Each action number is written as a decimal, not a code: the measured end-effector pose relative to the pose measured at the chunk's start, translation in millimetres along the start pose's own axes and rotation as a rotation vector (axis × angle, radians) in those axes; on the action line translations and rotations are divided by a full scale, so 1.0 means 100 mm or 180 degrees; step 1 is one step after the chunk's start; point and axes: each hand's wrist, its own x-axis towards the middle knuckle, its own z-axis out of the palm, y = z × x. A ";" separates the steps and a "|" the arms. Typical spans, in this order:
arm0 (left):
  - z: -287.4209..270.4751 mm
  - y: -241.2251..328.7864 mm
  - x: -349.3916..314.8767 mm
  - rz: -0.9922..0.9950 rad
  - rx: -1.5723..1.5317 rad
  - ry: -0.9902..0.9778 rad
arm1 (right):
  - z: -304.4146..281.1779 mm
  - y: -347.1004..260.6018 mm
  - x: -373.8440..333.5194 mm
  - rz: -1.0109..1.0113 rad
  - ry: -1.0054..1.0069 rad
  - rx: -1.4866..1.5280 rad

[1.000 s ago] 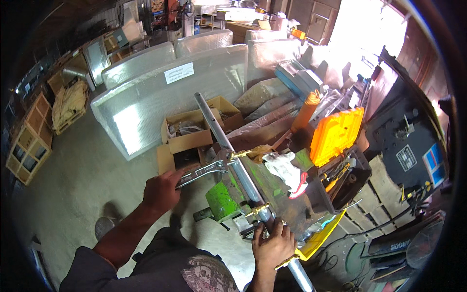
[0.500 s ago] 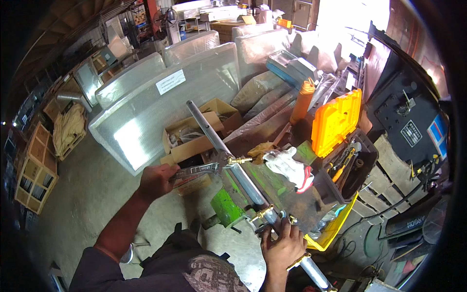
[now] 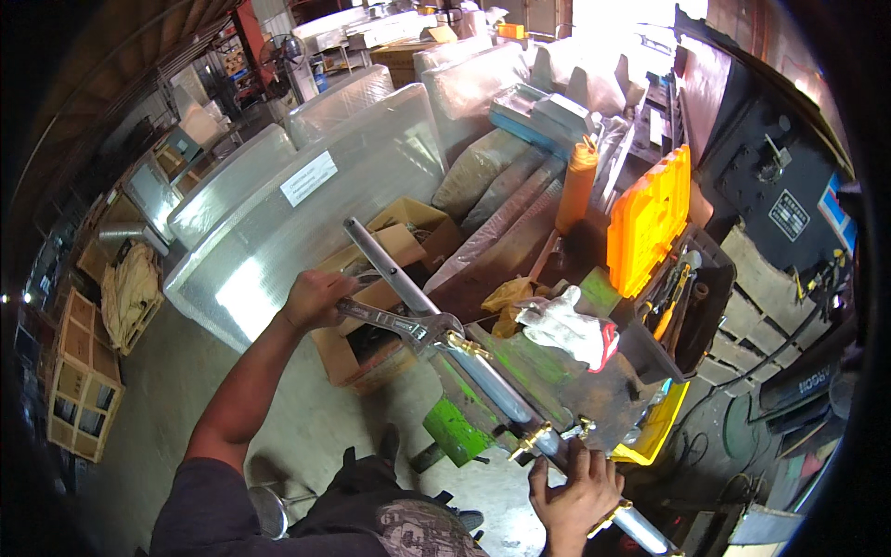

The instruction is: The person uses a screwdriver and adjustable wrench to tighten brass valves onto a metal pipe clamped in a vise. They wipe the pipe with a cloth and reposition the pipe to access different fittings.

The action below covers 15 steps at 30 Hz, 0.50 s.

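Note:
A long silvery metal pipe (image 3: 506,395) with brass fittings slants across a green vise-like stand (image 3: 459,418). My left hand (image 3: 316,299) is closed round the handle of an adjustable wrench (image 3: 394,322). The wrench's jaws sit at the pipe beside the uppermost brass fitting (image 3: 469,345); their exact grip is hard to make out. Lower down, my right hand (image 3: 577,492) lies over the pipe with its fingers curled round it, between a middle brass fitting (image 3: 531,441) and a lower one (image 3: 605,518).
A white glove (image 3: 568,327) with a red cuff lies on the stand. Right of it stands an open toolbox (image 3: 664,343) with an orange lid (image 3: 650,221). Behind are an orange bottle (image 3: 577,186), cardboard boxes (image 3: 357,357) and wrapped panels (image 3: 371,153). A yellow tray (image 3: 659,432) sits below the toolbox.
The wrench has swung clockwise, its handle end rising with my left hand. The upper brass fitting now points more downward to the right. My right hand stays on the pipe; the view has shifted.

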 end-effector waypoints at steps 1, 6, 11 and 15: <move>0.08 -0.05 0.07 0.0087 -0.0051 0.0048 | -0.04 -0.02 0.02 -0.0009 -0.0068 -0.0055; 0.23 -0.33 0.30 0.0481 -0.0039 -0.0120 | 0.02 -0.02 0.02 0.0106 -0.0102 -0.0086; 0.14 -0.21 0.49 0.0926 -0.0217 0.0441 | 0.07 -0.10 0.08 0.0425 -0.0023 -0.0227; 0.23 -0.31 0.68 0.1206 -0.0362 0.0120 | 0.18 -0.12 0.05 0.0770 0.0179 -0.0591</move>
